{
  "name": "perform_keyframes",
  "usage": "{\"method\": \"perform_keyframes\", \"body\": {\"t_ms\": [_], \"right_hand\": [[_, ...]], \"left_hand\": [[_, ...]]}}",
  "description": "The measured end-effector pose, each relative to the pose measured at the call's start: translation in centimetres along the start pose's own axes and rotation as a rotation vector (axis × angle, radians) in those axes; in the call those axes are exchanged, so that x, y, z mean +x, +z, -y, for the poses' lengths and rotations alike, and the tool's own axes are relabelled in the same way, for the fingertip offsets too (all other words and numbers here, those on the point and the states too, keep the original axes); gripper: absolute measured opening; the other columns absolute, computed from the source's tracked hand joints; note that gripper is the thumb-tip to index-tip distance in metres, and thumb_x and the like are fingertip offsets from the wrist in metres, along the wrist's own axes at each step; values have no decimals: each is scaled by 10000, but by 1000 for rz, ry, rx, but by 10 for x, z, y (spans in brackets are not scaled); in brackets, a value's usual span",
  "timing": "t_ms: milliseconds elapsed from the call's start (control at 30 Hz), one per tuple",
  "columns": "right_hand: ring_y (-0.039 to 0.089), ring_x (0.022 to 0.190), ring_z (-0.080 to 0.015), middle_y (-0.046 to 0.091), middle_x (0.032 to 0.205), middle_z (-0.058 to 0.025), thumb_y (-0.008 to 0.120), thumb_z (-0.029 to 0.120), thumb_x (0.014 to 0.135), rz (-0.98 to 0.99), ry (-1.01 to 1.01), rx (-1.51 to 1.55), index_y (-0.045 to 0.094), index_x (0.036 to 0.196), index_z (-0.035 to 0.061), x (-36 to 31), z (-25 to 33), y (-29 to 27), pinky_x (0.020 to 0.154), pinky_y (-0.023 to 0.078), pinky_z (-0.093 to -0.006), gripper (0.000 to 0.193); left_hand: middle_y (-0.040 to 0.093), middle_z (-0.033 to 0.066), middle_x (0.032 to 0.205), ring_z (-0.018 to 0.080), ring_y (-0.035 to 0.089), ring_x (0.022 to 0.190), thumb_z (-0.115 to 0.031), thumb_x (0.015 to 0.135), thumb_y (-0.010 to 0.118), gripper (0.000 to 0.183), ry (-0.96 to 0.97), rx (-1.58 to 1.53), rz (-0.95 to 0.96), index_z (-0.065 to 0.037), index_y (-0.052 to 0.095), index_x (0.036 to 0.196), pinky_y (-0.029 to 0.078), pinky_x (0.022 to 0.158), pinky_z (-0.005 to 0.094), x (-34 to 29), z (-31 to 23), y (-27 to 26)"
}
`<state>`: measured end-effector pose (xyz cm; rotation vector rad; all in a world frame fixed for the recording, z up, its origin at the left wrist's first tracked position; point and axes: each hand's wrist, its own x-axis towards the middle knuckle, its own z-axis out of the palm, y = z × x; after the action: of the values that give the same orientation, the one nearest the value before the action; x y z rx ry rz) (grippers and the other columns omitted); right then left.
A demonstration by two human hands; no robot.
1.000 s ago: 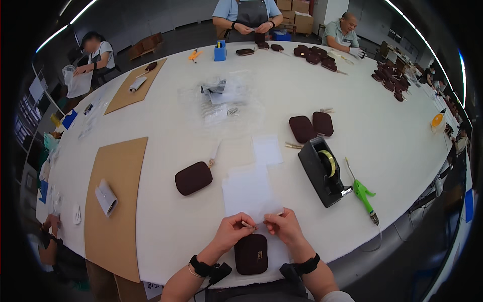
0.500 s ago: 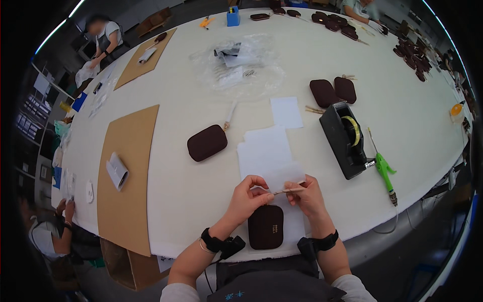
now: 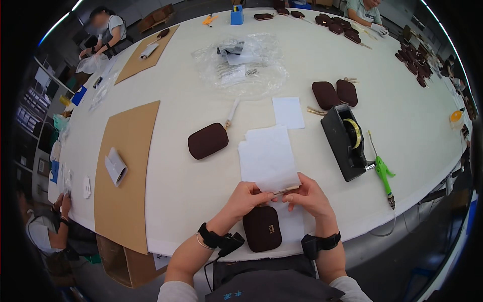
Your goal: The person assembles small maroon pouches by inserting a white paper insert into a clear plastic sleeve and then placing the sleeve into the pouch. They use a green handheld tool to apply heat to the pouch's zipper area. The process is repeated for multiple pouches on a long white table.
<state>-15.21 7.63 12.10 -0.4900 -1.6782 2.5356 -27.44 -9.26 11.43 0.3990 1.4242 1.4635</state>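
View: head camera, looking down on the worktop [image 3: 173, 194], a pale, matte, curved-looking surface.
Near pouch: dark brown pouch [image 3: 262, 230], rounded rectangle with small gold lettering, lying flat just below the hands at the worktop's near edge; its contents are hidden.
Left hand [image 3: 245, 200]: fingers pinched nearly closed on one end of a thin tan strip [image 3: 287, 190].
Right hand [image 3: 311, 199]: fingers curled at the strip's other end; they seem to grip it, though the detail is small and partly hidden.
Second pouch [image 3: 208, 141]: same brown, fine-grained look, tilted, with a pale tag at its corner.
Blue box [image 3: 237, 17]: small, upright, holding something dark and yellow.
Clear bag [image 3: 274, 83]: crinkled, glossy plastic, spread around grey and white pieces.
Black dispenser [image 3: 338, 146]: long and angular, a yellow tape roll [image 3: 357, 136] seated inside.
White paper [image 3: 266, 156]: smooth, flat sheets, just beyond the hands.
Cardboard sheet [image 3: 128, 211]: brown, flat, bearing a folded white packet [image 3: 115, 167].
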Motion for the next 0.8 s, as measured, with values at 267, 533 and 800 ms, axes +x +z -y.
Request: {"method": "perform_keyframes", "body": {"t_ms": [267,533,800], "right_hand": [[597,682,-114,605,779,-49,629,-9,785,-59,-66,-81,599,934,-27,3,-9,-15,535,506,-240,152],[544,621,-99,551,776,-36,537,-77,748,62,-74,-58,567,850,-6,2,-4,-19,504,489,-240,129],[532,674,-98,511,818,-8,554,-48,814,119,-232,-63,573,772,31,4,-5,-19,553,494,-241,92]], "left_hand": [[692,83,820,75,580,665,-80,831,632,195,20,50,-37,2,673,1003,446,610,206,0,0,1],[678,82,817,78,578,685,-54,840,596,195,13,-3,50,-1,628,1024,441,626,206,-4,-7,1],[635,45,782,76,561,662,-102,849,652,128,-108,-175,28,-16,612,933,464,623,215,-2,-11,-3]]}}
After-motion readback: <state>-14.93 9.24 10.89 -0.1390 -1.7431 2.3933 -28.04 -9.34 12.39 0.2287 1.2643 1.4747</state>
